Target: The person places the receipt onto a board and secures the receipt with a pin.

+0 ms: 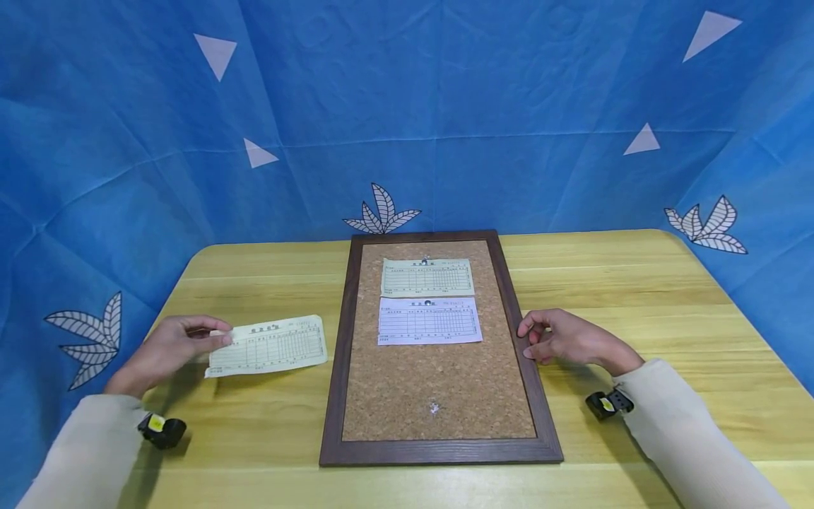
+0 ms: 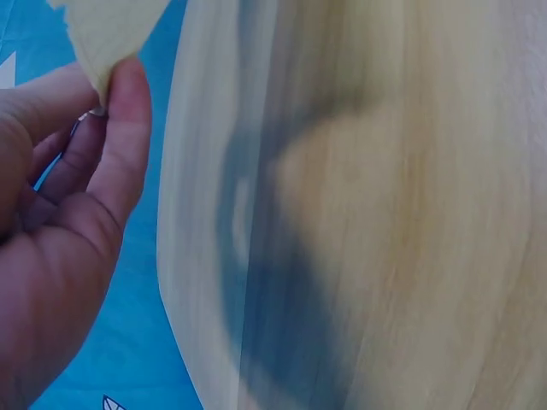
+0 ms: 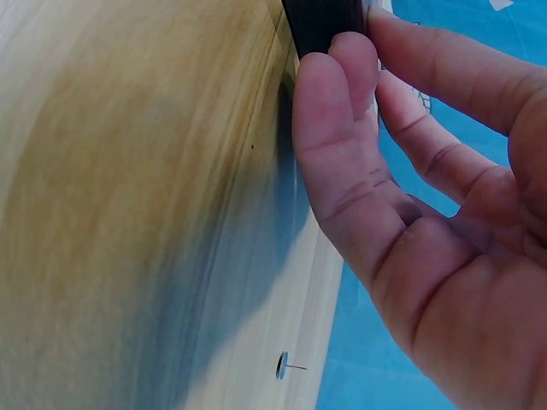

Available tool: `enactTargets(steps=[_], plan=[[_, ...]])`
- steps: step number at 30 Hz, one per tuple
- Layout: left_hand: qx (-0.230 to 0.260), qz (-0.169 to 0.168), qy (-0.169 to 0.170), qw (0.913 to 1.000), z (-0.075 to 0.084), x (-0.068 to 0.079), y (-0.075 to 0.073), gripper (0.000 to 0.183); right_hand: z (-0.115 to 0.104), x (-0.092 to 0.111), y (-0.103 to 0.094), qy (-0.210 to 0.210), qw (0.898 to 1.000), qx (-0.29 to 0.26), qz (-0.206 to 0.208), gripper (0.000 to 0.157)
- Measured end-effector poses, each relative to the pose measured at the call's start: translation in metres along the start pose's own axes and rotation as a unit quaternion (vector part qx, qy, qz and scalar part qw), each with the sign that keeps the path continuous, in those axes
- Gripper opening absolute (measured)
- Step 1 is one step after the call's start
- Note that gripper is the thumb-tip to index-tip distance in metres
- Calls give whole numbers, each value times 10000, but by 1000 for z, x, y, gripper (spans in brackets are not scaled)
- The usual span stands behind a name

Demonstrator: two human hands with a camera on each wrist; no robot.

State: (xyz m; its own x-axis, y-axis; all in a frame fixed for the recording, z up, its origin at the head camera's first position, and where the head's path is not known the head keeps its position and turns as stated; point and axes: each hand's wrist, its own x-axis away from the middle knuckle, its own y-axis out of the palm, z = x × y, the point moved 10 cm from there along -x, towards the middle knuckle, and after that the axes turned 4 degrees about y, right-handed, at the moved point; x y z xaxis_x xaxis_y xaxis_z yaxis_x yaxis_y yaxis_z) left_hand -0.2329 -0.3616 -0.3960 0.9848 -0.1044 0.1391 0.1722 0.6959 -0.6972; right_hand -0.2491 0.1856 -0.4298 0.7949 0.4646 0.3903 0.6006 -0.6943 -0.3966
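Note:
My left hand pinches the left end of a pale yellow-green printed receipt slip, held over the table left of the board. In the left wrist view a corner of the slip sits between thumb and fingertip. A cork board with a dark wooden frame lies in the middle. On its upper half are a pale green slip and, just below, a white slip, each with a thumbtack at its top edge. My right hand grips the board's right edge; the right wrist view shows fingertips around the dark frame.
A loose thumbtack lies on the wooden table, near the right hand. Small silvery bits show low on the cork. Behind the table hangs a blue cloth with white triangles and leaf patterns.

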Motion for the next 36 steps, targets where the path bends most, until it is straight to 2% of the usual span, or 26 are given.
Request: enactTargets(steps=[7,14,28,36], plan=[[101,91,-33,9999,2,1,-4,44,0,-1,0,4,10000,35,-1,22],[129,45,30,9999,7,-2,-2,45,-1,-1,0,-3,10000,42,11,22],[339,66,278,9990,28,-4,3,42,-2,-1,-1,16,9999,127,63,23],[491,-6,354,9982,41,-5,9,40,-4,-1,-1,-139,9997,190,89,19]])
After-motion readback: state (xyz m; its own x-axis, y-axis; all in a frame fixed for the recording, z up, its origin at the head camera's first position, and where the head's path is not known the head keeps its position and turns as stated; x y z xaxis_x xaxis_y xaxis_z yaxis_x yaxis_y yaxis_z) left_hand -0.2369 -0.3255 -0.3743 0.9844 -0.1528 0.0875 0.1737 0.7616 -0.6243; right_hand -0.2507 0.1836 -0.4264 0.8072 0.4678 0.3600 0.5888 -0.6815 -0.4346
